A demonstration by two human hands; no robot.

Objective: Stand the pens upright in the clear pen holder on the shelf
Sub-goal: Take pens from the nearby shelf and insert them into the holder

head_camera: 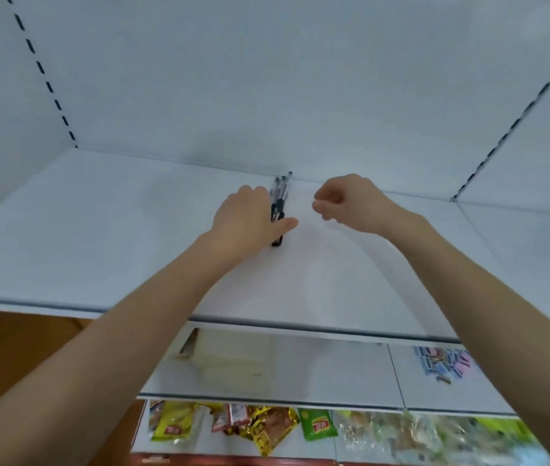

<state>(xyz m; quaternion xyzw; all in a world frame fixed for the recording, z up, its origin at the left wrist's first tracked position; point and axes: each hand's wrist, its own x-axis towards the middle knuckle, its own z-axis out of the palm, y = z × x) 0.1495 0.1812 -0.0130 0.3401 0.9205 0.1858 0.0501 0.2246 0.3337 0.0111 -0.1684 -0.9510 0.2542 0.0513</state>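
Observation:
A bundle of dark pens (281, 196) with clear barrels lies close together on the white top shelf (98, 230), tips pointing toward the back wall. My left hand (248, 218) wraps around the bundle from the left, with the thumb across the pens near their black caps. My right hand (344, 201) hovers a little to the right of the pens, fingers curled in with nothing visible between them. I cannot make out the clear pen holder against the white shelf.
The shelf's front edge (266, 322) runs below my forearms. On the lower shelf stand a cream box (233, 359) and a pile of small erasers (443, 361). Snack packets (266, 428) fill the shelf below that. Slotted uprights (515, 122) flank the back wall.

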